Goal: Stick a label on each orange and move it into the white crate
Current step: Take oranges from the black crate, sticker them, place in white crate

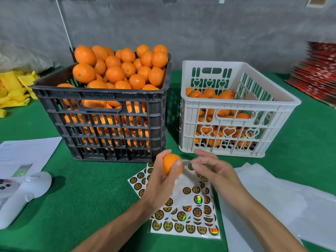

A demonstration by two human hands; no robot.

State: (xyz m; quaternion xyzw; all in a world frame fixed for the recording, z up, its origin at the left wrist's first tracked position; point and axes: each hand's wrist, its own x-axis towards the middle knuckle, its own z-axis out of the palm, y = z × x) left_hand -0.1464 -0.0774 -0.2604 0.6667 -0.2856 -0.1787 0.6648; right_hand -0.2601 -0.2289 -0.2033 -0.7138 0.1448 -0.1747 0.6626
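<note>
At lower centre my left hand (163,180) grips an orange (171,164) above the label sheets (185,211) on the green bench (91,197). Just right of it, my right hand (212,170) pinches one round label (190,166) near the orange. The white crate (234,110), partly filled, stands at middle right; a full black crate (109,113) stands left of it.

White controller (20,193) and printed papers (27,153) on green table (91,197), yellow foam nets (14,88), red cartons (318,73).
</note>
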